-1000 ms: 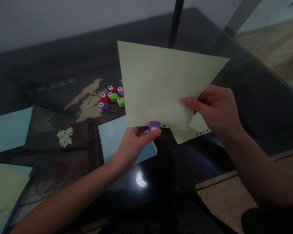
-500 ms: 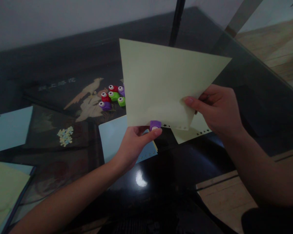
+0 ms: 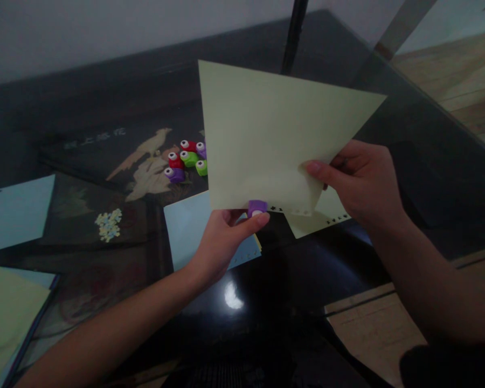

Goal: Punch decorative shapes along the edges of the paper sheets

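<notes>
We judge the step in hand to be edge punching: our left hand (image 3: 222, 237) is closed around a small purple punch (image 3: 257, 207) seated on the lower edge of a pale yellow sheet (image 3: 267, 140), thumb laid over the top of the tool. Our right hand (image 3: 359, 183) pinches the same sheet at its lower right, thumb on the near face and fingers behind, holding it up off the dark glass table (image 3: 291, 280). A short row of small cut shapes runs along the sheet's lower edge to the right of the punch. A second yellow piece (image 3: 327, 210), with holes along its own edge, shows behind and below the right hand; whether that hand also grips it we cannot tell. In our judgement the next move calls for a firm squeeze with the sheet held flat in the slot, then a short shift along the edge, keeping the spacing even. Count: six punches in view, one in hand and five spare punches (image 3: 186, 160) grouped on the table (two red, two green, one purple, a further one possibly hidden behind the sheet); one pile of punched bits (image 3: 108, 224); a blue sheet (image 3: 186, 226) under the left hand, another blue sheet (image 3: 16, 213) at far left, and a yellow sheet (image 3: 4, 307) at the lower left corner.
</notes>
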The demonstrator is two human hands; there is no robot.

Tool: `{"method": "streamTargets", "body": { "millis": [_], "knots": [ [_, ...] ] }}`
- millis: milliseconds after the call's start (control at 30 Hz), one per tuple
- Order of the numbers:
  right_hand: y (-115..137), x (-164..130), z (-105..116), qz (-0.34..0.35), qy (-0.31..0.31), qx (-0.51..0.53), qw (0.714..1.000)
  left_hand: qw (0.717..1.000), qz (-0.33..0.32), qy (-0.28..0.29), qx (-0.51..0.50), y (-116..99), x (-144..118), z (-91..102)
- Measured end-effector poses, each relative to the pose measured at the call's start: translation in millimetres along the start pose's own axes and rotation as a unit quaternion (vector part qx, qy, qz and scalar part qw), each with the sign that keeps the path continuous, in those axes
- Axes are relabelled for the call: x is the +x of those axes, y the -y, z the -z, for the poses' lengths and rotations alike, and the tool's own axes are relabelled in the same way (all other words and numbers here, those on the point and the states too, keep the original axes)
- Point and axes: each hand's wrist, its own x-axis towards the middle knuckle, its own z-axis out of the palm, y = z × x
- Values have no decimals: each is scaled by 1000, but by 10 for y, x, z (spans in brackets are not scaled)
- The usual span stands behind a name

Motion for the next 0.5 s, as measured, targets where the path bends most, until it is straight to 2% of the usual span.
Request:
{"method": "streamTargets", "body": {
  "millis": [500],
  "knots": [
    [-10, -19, 20, -9, -4, -3, 1000, 1000, -13, 12, 9, 11, -6, -51]
  ]
}}
